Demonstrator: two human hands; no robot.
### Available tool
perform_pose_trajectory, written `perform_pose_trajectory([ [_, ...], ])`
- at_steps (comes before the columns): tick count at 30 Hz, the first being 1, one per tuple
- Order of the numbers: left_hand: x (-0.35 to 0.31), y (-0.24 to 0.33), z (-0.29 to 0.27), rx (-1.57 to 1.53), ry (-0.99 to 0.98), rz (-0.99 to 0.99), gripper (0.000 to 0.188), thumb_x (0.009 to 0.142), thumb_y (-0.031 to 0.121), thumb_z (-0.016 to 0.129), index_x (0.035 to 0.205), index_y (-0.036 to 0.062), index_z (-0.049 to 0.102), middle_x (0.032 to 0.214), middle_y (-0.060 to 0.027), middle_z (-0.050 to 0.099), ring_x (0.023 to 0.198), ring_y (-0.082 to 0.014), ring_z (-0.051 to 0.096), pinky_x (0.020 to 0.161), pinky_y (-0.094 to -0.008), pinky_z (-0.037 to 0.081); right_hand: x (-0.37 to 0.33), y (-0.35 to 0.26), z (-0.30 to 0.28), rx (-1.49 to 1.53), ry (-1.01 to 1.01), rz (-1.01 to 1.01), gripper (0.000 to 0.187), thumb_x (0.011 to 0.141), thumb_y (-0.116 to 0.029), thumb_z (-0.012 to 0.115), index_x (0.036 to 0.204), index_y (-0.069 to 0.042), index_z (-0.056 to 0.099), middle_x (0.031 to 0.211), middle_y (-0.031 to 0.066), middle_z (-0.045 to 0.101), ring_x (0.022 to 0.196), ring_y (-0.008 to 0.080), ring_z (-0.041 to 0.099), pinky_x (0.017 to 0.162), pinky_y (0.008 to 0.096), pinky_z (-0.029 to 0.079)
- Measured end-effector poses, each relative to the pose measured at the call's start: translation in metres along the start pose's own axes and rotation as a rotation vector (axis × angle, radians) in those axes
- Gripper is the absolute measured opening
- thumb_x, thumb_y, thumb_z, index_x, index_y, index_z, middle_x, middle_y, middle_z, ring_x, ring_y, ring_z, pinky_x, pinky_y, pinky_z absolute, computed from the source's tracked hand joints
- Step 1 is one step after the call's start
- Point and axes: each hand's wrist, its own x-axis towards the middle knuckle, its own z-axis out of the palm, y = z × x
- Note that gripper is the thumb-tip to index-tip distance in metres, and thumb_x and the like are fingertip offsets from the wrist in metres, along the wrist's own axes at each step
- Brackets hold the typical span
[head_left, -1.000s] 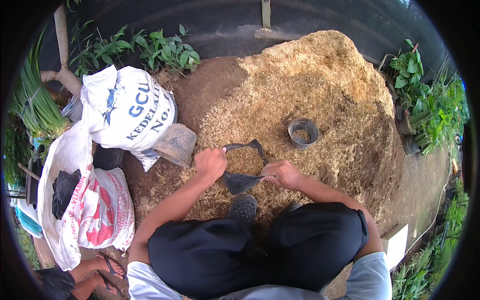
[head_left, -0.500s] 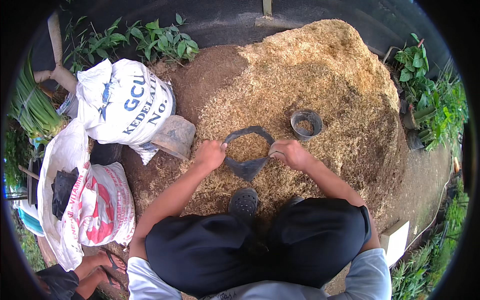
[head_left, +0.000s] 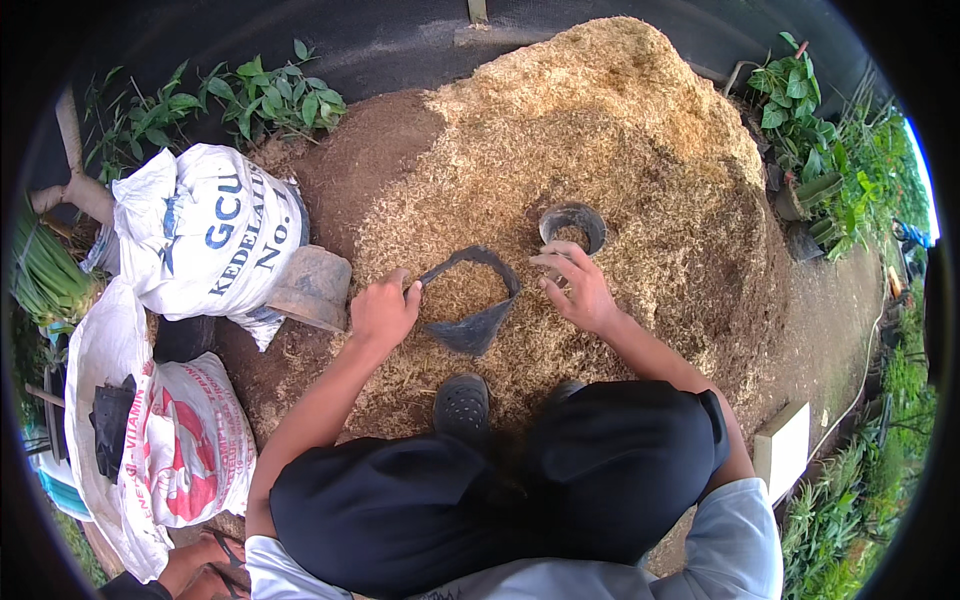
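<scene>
A black plastic planting bag [head_left: 472, 330] stands over the husk-covered ground in front of my knees, its mouth spread wide and husks showing inside the rim. Its left edge is pinched between the thumb and fingers of my left hand [head_left: 385, 312]. My right hand [head_left: 582, 292] has come off the bag; its fingers are apart and nothing is in them. Just beyond those fingertips, a small round dark pot [head_left: 590, 222] with some husk mix in it rests in the pile [head_left: 650, 150].
At the left, a white sack [head_left: 245, 225] with blue print stands beside a dirty grey tub [head_left: 310, 288]. Nearer, an open white sack with red print [head_left: 205, 440] holds black plastic. Another person's feet [head_left: 215, 565] show at the lower left. A pale block [head_left: 782, 450] lies right.
My right hand has let go of the bag's right edge and moved up toward the small pot, its fingers opening. My left hand keeps its grip. The whole view has shifted slightly.
</scene>
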Motion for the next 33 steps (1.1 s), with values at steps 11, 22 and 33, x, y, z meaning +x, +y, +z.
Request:
perform_pose_trajectory([
  [11, 0.1, 0.061, -0.014, -0.102, 0.072, 0.898, 0.022, 0.103, 0.018, 0.065, 0.095, 0.0001, 0.077, 0.087, -0.0154, 0.074, 0.082, -0.0316, 0.071, 0.08, -0.0453, 0.057, 0.006, 0.103, -0.022, 0.735, 0.122, 1.375, 0.083, 0.102, -0.035, 0.07, 0.168, -0.009, 0.027, 0.155, 0.025, 0.047, 0.113, 0.0273, 0.068, 0.093, 0.0386, 0.061],
  [22, 0.179, 0.033, 0.036, -0.438, -0.027, 0.158, 0.022, 0.106, 0.021, 0.063, 0.119, 0.0113, 0.078, 0.115, -0.0112, 0.078, 0.109, -0.031, 0.074, 0.1, -0.0456, 0.056, 0.006, 0.124, -0.014, 1.103, 0.462, 1.218, 0.05, 0.101, -0.001, 0.041, 0.151, 0.004, 0.032, 0.124, 0.0256, 0.061, 0.096, 0.0259, 0.071, 0.078, 0.0302, 0.068],
  [33, 0.205, 0.086, 0.077, -0.188, -0.528, -0.089, 0.108, 0.091, 0.04, 0.083, 0.173, 0.0172, 0.016, 0.177, -0.0201, 0.019, 0.159, -0.0395, 0.033, 0.131, -0.0557, 0.031, 0.148, 0.216, -0.126, -0.388, 0.61, 0.795, 0.092, 0.098, -0.002, 0.058, 0.171, -0.042, 0.017, 0.163, 0.0367, 0.029, 0.108, 0.036, 0.074, 0.086, 0.0407, 0.064],
])
